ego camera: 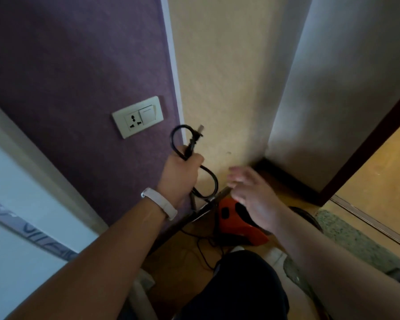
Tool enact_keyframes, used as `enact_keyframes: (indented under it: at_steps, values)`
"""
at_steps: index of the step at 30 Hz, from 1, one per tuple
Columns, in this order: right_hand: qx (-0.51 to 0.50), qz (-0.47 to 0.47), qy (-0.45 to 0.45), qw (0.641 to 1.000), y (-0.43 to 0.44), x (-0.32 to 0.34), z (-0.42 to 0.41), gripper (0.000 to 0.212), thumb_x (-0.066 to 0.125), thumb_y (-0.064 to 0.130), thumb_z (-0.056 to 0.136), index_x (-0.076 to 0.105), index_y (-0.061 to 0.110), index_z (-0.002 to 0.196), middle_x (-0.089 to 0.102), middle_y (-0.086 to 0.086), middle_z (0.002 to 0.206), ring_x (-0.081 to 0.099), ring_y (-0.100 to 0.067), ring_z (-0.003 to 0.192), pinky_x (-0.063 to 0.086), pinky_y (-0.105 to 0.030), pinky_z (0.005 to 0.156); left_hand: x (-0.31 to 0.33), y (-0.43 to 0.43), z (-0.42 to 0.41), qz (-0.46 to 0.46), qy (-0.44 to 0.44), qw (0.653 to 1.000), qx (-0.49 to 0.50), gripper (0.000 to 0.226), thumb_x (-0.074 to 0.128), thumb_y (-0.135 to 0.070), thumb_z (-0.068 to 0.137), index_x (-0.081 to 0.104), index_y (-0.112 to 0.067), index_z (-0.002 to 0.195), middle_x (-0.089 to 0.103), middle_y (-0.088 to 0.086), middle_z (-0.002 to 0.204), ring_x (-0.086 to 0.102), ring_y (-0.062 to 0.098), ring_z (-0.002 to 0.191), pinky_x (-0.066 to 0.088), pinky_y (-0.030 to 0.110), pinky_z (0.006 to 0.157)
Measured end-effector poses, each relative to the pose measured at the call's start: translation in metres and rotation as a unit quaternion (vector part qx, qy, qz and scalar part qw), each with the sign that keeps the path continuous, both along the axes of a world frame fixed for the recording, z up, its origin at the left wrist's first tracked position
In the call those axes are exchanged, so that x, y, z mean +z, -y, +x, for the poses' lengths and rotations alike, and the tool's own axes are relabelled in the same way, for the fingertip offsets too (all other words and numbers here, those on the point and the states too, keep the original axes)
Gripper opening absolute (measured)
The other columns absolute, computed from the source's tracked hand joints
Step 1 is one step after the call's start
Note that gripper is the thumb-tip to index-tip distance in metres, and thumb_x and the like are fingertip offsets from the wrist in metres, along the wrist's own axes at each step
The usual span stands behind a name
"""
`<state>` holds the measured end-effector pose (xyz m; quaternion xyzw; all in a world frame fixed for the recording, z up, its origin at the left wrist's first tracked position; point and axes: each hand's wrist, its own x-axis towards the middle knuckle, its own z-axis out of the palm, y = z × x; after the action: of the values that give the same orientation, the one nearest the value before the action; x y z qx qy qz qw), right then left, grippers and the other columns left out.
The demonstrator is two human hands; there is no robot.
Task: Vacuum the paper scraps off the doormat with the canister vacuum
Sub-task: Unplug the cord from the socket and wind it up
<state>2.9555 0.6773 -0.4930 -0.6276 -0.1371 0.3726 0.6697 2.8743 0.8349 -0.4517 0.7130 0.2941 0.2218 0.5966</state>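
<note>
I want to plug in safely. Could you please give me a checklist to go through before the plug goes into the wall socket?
1. Plug under control: the left hand grips the cord just below the plug. Ok.
2. Wall socket free: nothing is plugged into it. Ok.
3. Prongs facing the socket: they seem to point up and to the right, away from it. Not ok.
4. Socket switch off: its position is not readable. Cannot tell.
5. Right hand free to help: it is open and holds nothing, and it is blurred. Ok.
6. Canister vacuum switched off: it sits on the floor, partly hidden. Cannot tell.
</note>
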Motion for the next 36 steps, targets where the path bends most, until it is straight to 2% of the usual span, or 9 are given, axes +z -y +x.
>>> enact_keyframes:
  at_steps: [3,6,9,11,18,22,25,28,36]
  values:
    - [0.161,-0.165,0.085,0.969,-0.009,-0.032,-0.020,0.056,0.063,0.010,0.091,0.045,0.031,0.140,0.047,0.006,0.143,0.043,-0.014,0.134,0.038,-0.029,0.097,0.021,-0.010,-0.010,-0.057,0.073,0.994,0.059,0.030,0.054,-0.003,0.093,0.040,-0.012,0.067,0.036,-0.002,0.046,0.036,0.012,0.044,0.034,0.031,0.055]
    - [0.131,-0.198,0.145,0.961,-0.032,-0.041,-0.033,0.056,0.064,0.030,0.093,0.041,0.034,0.144,0.046,0.008,0.142,0.044,-0.014,0.133,0.041,-0.032,0.100,0.037,-0.019,-0.023,-0.102,0.134,0.984,0.059,0.037,0.050,0.002,0.093,0.035,-0.017,0.064,0.032,-0.008,0.043,0.032,0.009,0.041,0.033,0.029,0.051]
    - [0.100,-0.202,0.175,0.958,-0.052,-0.035,-0.039,0.021,0.057,0.031,0.098,0.059,0.024,0.117,0.063,-0.003,0.121,0.060,-0.023,0.112,0.045,-0.026,0.076,0.044,-0.023,-0.036,-0.135,0.170,0.975,0.053,0.036,0.047,0.005,0.093,0.036,-0.018,0.066,0.030,-0.004,0.052,0.029,0.010,0.046,0.032,0.026,0.049]
    - [0.094,-0.219,0.207,0.949,-0.058,-0.031,-0.038,0.022,0.053,0.032,0.100,0.064,0.013,0.099,0.067,-0.019,0.107,0.065,-0.034,0.096,0.040,-0.029,0.067,0.044,-0.030,-0.044,-0.128,0.175,0.975,0.048,0.034,0.048,0.004,0.090,0.035,-0.019,0.068,0.029,-0.002,0.058,0.028,0.010,0.048,0.029,0.026,0.048]
    - [-0.025,-0.136,0.075,0.988,-0.049,0.010,-0.015,0.010,0.079,0.014,0.082,0.074,0.006,0.084,0.072,-0.020,0.088,0.068,-0.025,0.080,0.061,-0.036,0.079,0.020,-0.064,-0.063,0.139,-0.043,0.989,-0.004,0.029,0.074,-0.010,0.082,0.047,-0.020,0.076,0.047,-0.006,0.068,0.047,0.008,0.062,0.041,0.026,0.062]
    - [-0.043,-0.100,0.101,0.989,-0.052,0.051,-0.012,0.015,0.078,-0.002,0.077,0.074,0.011,0.072,0.073,-0.015,0.079,0.072,-0.026,0.076,0.062,-0.032,0.067,-0.001,-0.051,-0.060,0.093,-0.161,0.975,-0.121,0.041,0.085,-0.024,0.076,0.058,-0.016,0.106,0.056,-0.005,0.091,0.055,0.010,0.084,0.045,0.014,0.063]
    - [-0.034,-0.057,0.163,0.984,-0.058,0.074,-0.017,0.022,0.071,-0.006,0.079,0.074,0.012,0.068,0.073,-0.007,0.072,0.072,-0.020,0.073,0.061,-0.031,0.069,-0.009,-0.029,-0.054,-0.008,-0.128,0.969,-0.211,0.031,0.082,-0.018,0.080,0.060,-0.011,0.100,0.057,0.004,0.088,0.056,0.017,0.086,0.051,0.021,0.071]
    - [-0.014,-0.030,0.197,0.980,-0.062,0.089,-0.025,0.016,0.073,-0.001,0.081,0.075,0.014,0.074,0.075,-0.003,0.075,0.074,-0.016,0.073,0.061,-0.027,0.067,-0.011,-0.005,-0.043,0.026,-0.087,0.976,-0.198,0.032,0.080,-0.018,0.081,0.061,-0.008,0.105,0.060,0.004,0.093,0.060,0.015,0.086,0.055,0.039,0.085]
    - [-0.072,0.036,0.200,0.976,-0.058,0.091,-0.029,0.025,0.058,-0.008,0.085,0.071,0.013,0.082,0.067,-0.004,0.085,0.071,-0.016,0.076,0.061,-0.031,0.075,0.001,0.001,-0.032,0.021,-0.045,0.993,-0.109,0.022,0.061,-0.001,0.089,0.054,-0.005,0.069,0.050,0.006,0.061,0.047,0.015,0.055,0.040,0.027,0.057]
